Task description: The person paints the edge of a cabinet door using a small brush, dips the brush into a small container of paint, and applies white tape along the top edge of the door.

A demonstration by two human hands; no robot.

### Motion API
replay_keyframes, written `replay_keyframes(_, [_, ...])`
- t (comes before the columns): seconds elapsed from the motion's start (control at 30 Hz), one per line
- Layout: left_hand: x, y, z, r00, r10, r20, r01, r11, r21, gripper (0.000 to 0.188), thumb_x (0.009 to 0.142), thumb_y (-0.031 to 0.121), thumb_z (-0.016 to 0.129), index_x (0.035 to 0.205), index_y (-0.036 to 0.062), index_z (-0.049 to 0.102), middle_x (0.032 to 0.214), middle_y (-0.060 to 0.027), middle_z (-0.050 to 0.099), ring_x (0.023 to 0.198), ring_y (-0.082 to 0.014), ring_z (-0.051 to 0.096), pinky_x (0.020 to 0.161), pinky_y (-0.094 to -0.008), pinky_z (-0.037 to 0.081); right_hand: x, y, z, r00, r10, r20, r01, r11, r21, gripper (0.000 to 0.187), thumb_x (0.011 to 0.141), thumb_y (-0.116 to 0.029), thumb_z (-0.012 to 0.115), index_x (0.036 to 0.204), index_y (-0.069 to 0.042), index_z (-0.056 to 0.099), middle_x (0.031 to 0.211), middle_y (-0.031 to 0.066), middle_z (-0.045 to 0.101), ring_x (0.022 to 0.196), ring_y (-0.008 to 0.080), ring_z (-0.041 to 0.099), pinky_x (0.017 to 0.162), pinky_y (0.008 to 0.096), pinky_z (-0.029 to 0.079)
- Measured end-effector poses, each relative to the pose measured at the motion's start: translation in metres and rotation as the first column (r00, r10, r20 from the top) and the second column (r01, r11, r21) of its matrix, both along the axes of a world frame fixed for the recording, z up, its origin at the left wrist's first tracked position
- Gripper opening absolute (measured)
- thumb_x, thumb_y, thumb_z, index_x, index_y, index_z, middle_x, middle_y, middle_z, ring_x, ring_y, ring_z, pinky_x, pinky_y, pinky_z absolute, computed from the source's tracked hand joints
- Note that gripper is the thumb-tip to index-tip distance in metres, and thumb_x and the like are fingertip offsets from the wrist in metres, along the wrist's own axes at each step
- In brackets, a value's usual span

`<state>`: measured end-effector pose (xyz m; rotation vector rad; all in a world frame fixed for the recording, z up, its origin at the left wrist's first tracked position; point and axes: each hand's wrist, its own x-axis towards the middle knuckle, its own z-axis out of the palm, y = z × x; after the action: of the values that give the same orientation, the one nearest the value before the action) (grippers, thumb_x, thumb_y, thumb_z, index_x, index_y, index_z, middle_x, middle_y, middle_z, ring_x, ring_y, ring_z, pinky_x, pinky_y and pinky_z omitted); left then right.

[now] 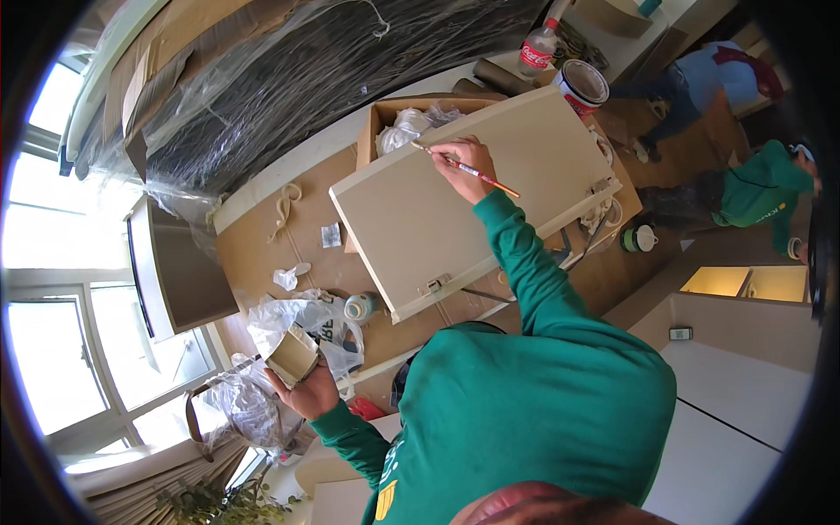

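A thin paintbrush (486,178) with an orange-red handle is pinched in my right hand (465,164). Its tip meets the far long edge of a beige cabinet door panel (455,227). The panel lies tilted across the worktable, with a metal hinge (435,285) near its front edge and another hinge (600,186) at its right end. Off to the left, my left hand (311,392) holds up a small open square box (293,355) with a pale beige inside. What fills the box, if anything, is unclear.
Cardboard (262,236) covers the table. Beyond the panel stand an open carton (372,131), a paint can (581,86) and a plastic bottle (537,48). Plastic bags (302,319) and a small jar (359,306) lie left. Two other people (761,188) work at the right.
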<state>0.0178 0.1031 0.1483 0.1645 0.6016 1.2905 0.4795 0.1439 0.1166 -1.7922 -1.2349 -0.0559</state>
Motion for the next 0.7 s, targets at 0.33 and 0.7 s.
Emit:
replay_keyframes(0.33, [-0.011,-0.002,0.000,0.999,0.037,-0.009,-0.037,0.999,-0.037,0.046,0.104,0.045,0.047,0.134,0.0117,0.058,0.140,-0.0108,0.058,0.130,-0.0282,0.053,0.107,-0.0477,0.041,0.014,-0.001,-0.004,0.992,-0.106,0.073,0.102,0.993,0.067,0.009,0.076,-0.010,0.071,0.083,-0.009,0.076,0.080,0.0090,0.073,0.078,0.0298,0.066,0.071,0.0394,0.055])
replay_keyframes(0.7, [-0.014,-0.006,0.005,0.999,0.045,0.005,-0.045,0.999,-0.010,0.047,0.103,0.045,0.048,0.133,0.0106,0.059,0.139,-0.0108,0.058,0.129,-0.0279,0.053,0.108,-0.0476,0.040,-0.013,0.013,-0.002,0.998,-0.050,0.040,0.049,0.999,0.020,0.007,0.074,-0.010,0.072,0.080,-0.009,0.075,0.079,0.0089,0.073,0.077,0.0311,0.066,0.071,0.0405,0.055])
